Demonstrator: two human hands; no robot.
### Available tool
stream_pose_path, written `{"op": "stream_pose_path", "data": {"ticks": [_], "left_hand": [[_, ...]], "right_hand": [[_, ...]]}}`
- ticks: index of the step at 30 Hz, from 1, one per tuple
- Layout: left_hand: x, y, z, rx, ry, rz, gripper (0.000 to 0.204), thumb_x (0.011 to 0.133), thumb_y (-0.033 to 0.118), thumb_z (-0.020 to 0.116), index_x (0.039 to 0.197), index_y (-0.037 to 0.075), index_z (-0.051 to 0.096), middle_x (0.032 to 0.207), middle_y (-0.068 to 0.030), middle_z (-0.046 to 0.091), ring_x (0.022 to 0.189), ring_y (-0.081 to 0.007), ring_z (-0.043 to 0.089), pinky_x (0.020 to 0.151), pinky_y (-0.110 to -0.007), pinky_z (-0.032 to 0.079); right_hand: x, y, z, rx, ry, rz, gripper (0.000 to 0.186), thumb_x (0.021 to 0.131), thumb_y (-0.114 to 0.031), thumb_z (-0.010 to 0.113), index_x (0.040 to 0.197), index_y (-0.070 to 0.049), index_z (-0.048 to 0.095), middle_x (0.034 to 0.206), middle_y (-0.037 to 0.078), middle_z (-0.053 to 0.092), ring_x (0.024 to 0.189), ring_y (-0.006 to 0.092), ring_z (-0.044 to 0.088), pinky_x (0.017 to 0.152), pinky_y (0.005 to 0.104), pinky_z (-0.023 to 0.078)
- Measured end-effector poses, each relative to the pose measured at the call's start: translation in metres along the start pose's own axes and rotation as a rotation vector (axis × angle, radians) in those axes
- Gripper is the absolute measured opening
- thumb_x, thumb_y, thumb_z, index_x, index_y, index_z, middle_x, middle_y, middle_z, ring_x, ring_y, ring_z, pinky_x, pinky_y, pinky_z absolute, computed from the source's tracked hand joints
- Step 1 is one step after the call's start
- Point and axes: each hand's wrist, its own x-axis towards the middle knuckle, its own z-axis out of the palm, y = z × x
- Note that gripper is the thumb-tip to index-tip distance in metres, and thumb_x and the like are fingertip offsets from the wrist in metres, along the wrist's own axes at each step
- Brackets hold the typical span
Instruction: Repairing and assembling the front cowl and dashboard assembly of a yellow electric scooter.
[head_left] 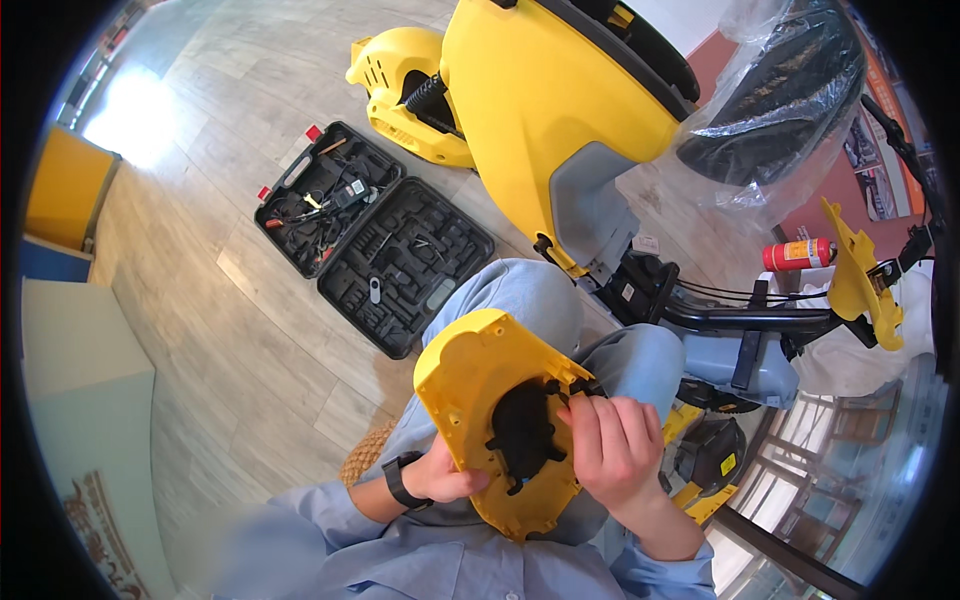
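Observation:
A yellow plastic cover [465,375] rests over my lap, its hollow inner side facing up. My left hand [445,474], with a black band on the wrist, grips the cover's lower left edge, thumb on the inside. In the middle of the cover sits a black plastic part [523,430] with small tabs around its rim. My right hand [618,450] is closed at the cover's right edge, fingers curled and thumb pressed in beside a small black piece [584,387]. What lies between those fingertips is hidden.
An open black tool case [405,262] with several tools lies on the wooden floor ahead. A large yellow vehicle body [520,110] stands beyond my knees, its black seat [750,120] wrapped in clear plastic. To the right are a black frame tube [745,318] and a red fire extinguisher [798,255].

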Motion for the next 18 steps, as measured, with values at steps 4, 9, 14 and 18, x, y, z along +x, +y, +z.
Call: {"op": "stream_pose_path", "data": {"ticks": [4, 9, 14, 18], "left_hand": [[0.003, 0.006, 0.006, 0.023, 0.019, 0.015, 0.098, 0.082, 0.017, 0.071, 0.170, 0.003, 0.029, 0.168, -0.0147, 0.043, 0.156, -0.0299, 0.043, 0.128, -0.046, 0.036], [0.004, 0.008, 0.007, 0.069, 0.017, 0.020, 0.097, 0.081, 0.016, 0.070, 0.169, 0.002, 0.031, 0.167, -0.0155, 0.045, 0.155, -0.0299, 0.045, 0.128, -0.046, 0.037], [0.006, 0.009, 0.016, 0.132, 0.039, 0.052, 0.094, 0.082, 0.017, 0.069, 0.167, 0.001, 0.032, 0.164, -0.0159, 0.047, 0.151, -0.0292, 0.048, 0.125, -0.045, 0.039], [0.003, 0.021, 0.040, 0.298, 0.073, 0.132, 0.094, 0.082, 0.013, 0.070, 0.166, 0.000, 0.031, 0.158, -0.0155, 0.051, 0.143, -0.0276, 0.053, 0.121, -0.042, 0.043]], "right_hand": [[0.001, 0.006, 0.001, -0.070, -0.033, -0.027, 0.023, 0.104, -0.019, 0.072, 0.084, -0.009, 0.067, 0.073, 0.001, 0.046, 0.069, 0.0170, 0.050, 0.059, 0.0334, 0.035], [-0.004, 0.014, 0.007, 0.001, -0.071, -0.027, 0.037, 0.105, -0.025, 0.073, 0.074, -0.013, 0.056, 0.071, 0.001, 0.041, 0.066, 0.0182, 0.046, 0.059, 0.0349, 0.033], [0.005, 0.020, -0.004, -0.090, -0.143, -0.085, 0.030, 0.102, -0.024, 0.072, 0.077, -0.015, 0.058, 0.074, 0.000, 0.044, 0.068, 0.0175, 0.048, 0.061, 0.0349, 0.032], [0.000, 0.036, -0.011, -0.084, -0.129, -0.263, 0.010, 0.092, -0.015, 0.075, 0.086, -0.013, 0.068, 0.075, -0.001, 0.046, 0.069, 0.0173, 0.050, 0.062, 0.0346, 0.034]]}}
